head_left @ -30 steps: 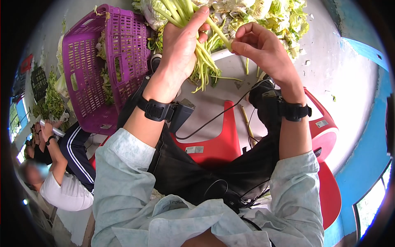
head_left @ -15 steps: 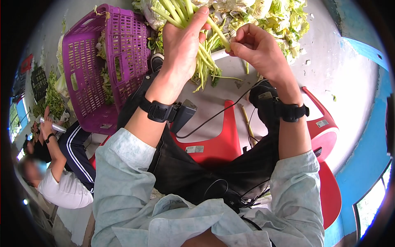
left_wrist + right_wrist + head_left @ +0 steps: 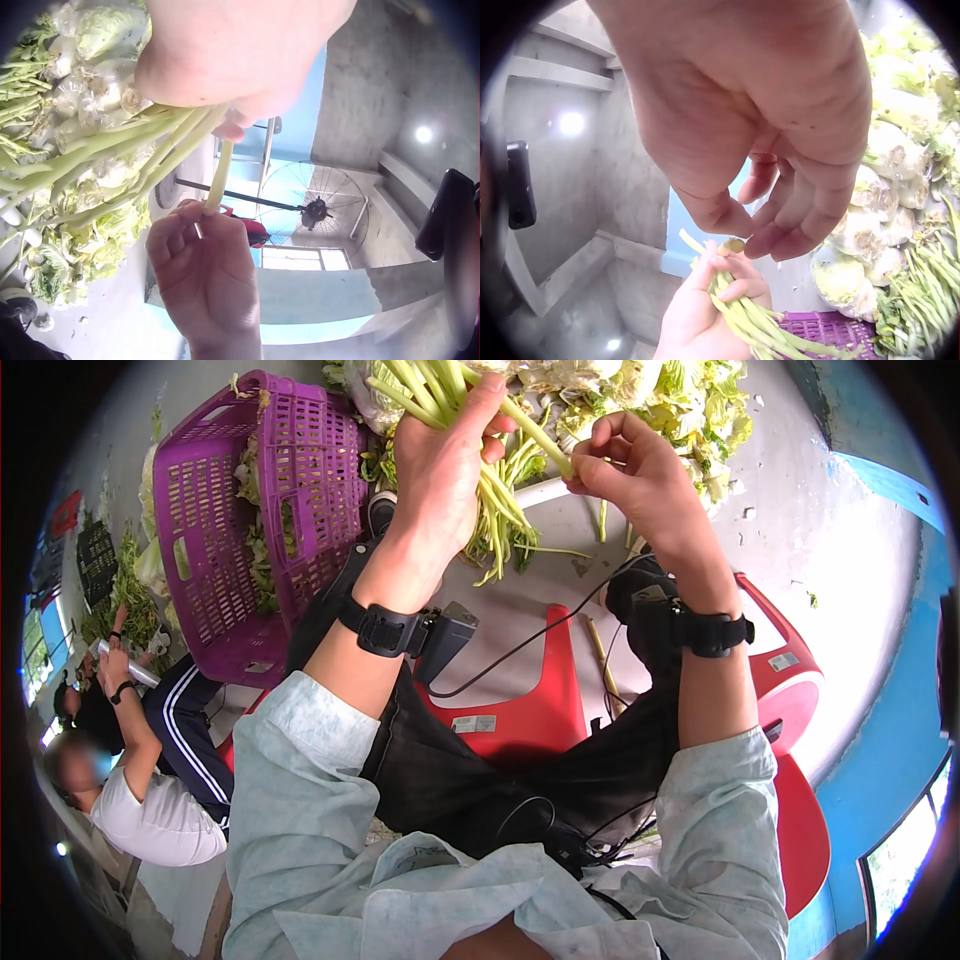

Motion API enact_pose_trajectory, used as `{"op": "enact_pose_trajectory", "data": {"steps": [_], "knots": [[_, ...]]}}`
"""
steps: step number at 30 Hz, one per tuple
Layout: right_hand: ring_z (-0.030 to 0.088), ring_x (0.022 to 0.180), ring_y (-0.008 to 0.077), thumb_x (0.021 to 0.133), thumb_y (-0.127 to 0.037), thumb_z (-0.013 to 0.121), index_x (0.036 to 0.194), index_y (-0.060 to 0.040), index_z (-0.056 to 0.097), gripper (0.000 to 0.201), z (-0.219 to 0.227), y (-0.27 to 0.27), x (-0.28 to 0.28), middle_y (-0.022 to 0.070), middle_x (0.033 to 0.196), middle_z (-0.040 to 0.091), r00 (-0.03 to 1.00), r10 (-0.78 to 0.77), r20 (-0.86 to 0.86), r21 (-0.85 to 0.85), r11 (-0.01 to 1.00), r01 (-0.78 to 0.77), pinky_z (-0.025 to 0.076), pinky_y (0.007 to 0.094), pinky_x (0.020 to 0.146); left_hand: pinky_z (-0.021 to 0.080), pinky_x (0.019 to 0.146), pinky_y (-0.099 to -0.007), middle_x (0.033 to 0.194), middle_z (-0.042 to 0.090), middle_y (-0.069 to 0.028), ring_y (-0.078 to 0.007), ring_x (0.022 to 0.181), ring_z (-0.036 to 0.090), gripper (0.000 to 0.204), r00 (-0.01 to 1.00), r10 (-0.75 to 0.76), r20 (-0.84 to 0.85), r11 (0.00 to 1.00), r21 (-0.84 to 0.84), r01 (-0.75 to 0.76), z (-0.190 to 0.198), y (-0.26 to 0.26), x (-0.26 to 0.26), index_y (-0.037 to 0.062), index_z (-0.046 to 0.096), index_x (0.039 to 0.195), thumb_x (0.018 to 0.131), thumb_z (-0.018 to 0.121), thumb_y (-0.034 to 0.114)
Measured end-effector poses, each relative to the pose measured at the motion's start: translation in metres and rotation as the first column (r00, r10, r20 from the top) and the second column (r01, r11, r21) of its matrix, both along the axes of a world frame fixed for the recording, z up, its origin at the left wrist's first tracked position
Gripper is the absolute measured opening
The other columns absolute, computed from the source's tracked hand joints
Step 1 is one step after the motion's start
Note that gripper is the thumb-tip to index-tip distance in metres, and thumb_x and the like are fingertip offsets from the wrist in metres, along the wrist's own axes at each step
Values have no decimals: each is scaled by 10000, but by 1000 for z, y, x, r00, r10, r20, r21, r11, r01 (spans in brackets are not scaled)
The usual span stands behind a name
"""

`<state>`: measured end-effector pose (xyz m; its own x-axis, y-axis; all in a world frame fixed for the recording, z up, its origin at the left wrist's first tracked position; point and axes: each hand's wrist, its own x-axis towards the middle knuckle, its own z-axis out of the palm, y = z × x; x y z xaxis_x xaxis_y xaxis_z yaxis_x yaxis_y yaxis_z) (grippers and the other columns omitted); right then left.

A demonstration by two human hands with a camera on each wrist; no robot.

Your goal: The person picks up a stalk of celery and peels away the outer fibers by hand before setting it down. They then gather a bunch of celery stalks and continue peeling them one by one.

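Observation:
In the head view my left hand (image 3: 435,480) grips a bunch of pale green vegetable stalks (image 3: 415,388), its thumb lying along the top. One thicker stalk (image 3: 540,440) sticks out of that bunch toward my right hand (image 3: 645,490), whose thumb and index fingertip pinch its end. The left wrist view shows the same stalk (image 3: 219,180) running down from the left hand to the right fingertips. From the right wrist, the cut stalk end (image 3: 733,246) appears right at the fingertips, with the left hand (image 3: 709,311) round the bunch below.
A purple plastic basket (image 3: 315,490) lies tipped at left. Cabbages and loose leaves (image 3: 690,420) are heaped ahead, with more stalks (image 3: 500,530) below my left hand. A red stool (image 3: 530,730) is between my legs, a cable (image 3: 500,655) crossing above it. Another person (image 3: 155,820) sits at left.
My right hand has shifted slightly right at the stalk's end, while the left hand keeps its grip almost unmoved. At far left, the other person's hands have moved.

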<state>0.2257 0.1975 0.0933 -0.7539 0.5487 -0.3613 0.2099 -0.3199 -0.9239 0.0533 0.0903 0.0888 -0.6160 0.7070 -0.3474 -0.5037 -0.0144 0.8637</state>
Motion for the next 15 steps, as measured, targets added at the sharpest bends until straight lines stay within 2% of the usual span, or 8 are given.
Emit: {"op": "enact_pose_trajectory", "data": {"steps": [1, 7, 10, 15], "knots": [[671, 961, 151, 967, -81, 651, 1087, -33, 530, 177, 1, 1, 0, 61, 1025, 659, 1000, 5, 6, 1, 1000, -5, 559, 303, 955, 419, 618, -222, 989, 655, -13, -70, 801, 586, 164, 1000, 3, -2, 1000, 5, -3, 0, 0, 0, 72, 644, 1071, 963, 733, 158], [668, 1000, 152, 984, -72, 615, 1127, -19, 587, 156, 0, 4, 0, 66, 1067, 666, 1000, -8, -10, -53, 999, 7, 552, 308, 982, 416, 624, -224, 1009, 660, -22, -76, 811, 593, 157, 1000, -14, -6, 999, 38, 14, 0, 0, -3, 72, 637, 1086, 977, 713, 156], [682, 1014, 162, 1006, -105, 585, 1195, -15, 603, 210, 2, 5, 0, 74, 1101, 672, 1000, 2, -19, -91, 996, -4, 550, 310, 987, 416, 627, -224, 1016, 664, -26, -78, 816, 595, 159, 1000, -13, -4, 999, 34, 14, 2, 0, -2, 71, 636, 1090, 980, 710, 159], [707, 1006, 176, 1038, -183, 557, 1285, -4, 604, 309, 15, 2, -2, 90, 1083, 714, 997, 45, 57, -176, 984, -34, 549, 308, 984, 423, 632, -230, 1028, 671, -33, -85, 833, 614, 171, 1000, -13, -16, 999, 41, 14, 2, 0, -2, 68, 636, 1101, 982, 709, 165]]}}
